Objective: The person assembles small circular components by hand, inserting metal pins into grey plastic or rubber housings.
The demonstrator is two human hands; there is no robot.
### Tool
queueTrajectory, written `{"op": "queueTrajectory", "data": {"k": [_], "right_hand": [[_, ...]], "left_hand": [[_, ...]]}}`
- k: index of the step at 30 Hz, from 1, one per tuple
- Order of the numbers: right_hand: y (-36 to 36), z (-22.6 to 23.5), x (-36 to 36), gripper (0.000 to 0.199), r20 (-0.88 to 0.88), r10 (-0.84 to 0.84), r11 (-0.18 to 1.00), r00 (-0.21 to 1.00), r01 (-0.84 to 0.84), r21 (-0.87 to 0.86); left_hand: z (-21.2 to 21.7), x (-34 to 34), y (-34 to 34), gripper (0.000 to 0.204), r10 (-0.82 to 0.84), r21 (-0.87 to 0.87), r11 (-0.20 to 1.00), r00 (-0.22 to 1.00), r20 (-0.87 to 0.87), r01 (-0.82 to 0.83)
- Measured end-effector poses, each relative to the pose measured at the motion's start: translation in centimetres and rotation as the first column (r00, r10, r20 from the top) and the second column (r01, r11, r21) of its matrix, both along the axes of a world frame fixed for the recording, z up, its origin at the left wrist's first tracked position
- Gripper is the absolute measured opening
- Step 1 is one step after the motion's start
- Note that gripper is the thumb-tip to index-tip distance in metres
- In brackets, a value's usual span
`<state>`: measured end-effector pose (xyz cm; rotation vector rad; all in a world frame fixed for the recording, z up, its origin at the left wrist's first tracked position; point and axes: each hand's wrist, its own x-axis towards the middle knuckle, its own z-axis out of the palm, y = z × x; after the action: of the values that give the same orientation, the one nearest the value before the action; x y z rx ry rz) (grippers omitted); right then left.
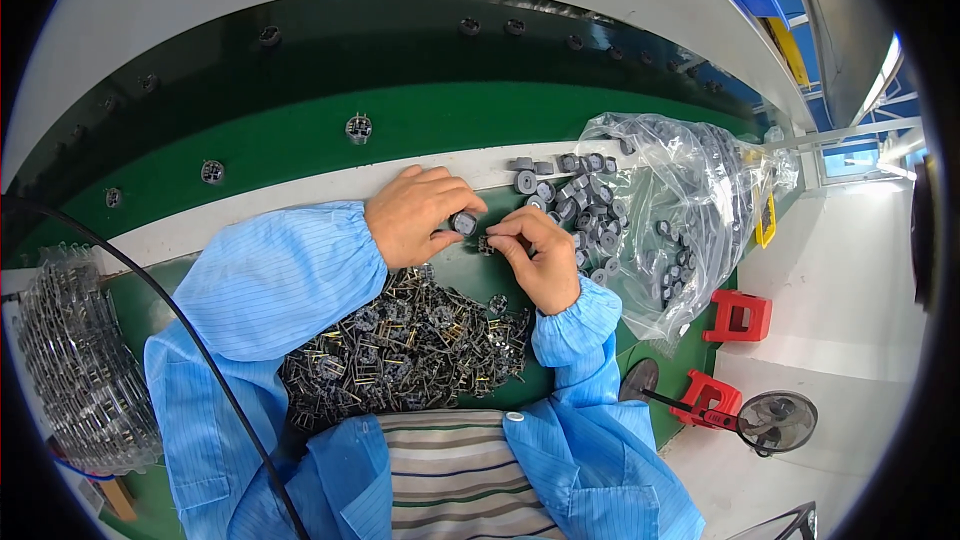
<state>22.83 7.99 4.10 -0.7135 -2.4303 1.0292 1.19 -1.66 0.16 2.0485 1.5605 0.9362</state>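
Note:
My left hand [415, 213] pinches a small grey round core [463, 223] between thumb and fingers. Close beside it, my right hand [540, 252] holds a small dark pinned part [487, 244] at its fingertips, almost touching the core. Both hands hover over the green table [300, 140]. Below them lies a heap of dark pinned parts [410, 345] with metal legs. To the right of my hands, several grey round cores [580, 202] spill from a clear plastic bag [690, 220].
A white strip [250, 205] runs along the table past my hands. Small round fittings [358, 127] sit on the green band behind it. A stack of clear trays [80, 370] stands at the left. Red stools [738, 316] and a fan [775, 422] are on the floor at the right.

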Motion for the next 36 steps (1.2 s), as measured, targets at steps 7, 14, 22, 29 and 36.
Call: {"op": "queueTrajectory", "data": {"k": [7,14,22,29,36], "right_hand": [[0.4,-0.4,-2.1,0.012,-0.034,0.010,0.996,0.999,-0.007,0.088],[0.3,-1.0,-2.5,0.017,-0.060,0.060,0.956,0.996,-0.040,0.291],[-0.2,-1.1,-2.7,0.018,-0.026,0.096,0.911,0.995,-0.077,0.405],[2.6,0.5,-2.8,0.038,-0.070,-0.232,0.754,0.970,0.225,0.617],[1.3,-1.5,-2.4,0.041,-0.037,0.076,0.930,0.996,-0.058,0.362]], "left_hand": [[-0.4,0.3,0.0,0.044,0.082,0.039,0.995,0.989,0.121,-0.087],[-0.4,0.3,0.1,0.042,0.048,0.086,0.995,0.992,0.118,-0.059],[-0.4,0.1,0.2,0.035,0.053,0.065,0.996,0.992,0.116,-0.061],[-0.4,-3.3,1.3,0.032,0.211,0.157,0.960,0.967,0.143,-0.232],[0.7,-4.6,1.0,0.040,0.554,0.244,0.819,0.826,-0.102,-0.519]]}}
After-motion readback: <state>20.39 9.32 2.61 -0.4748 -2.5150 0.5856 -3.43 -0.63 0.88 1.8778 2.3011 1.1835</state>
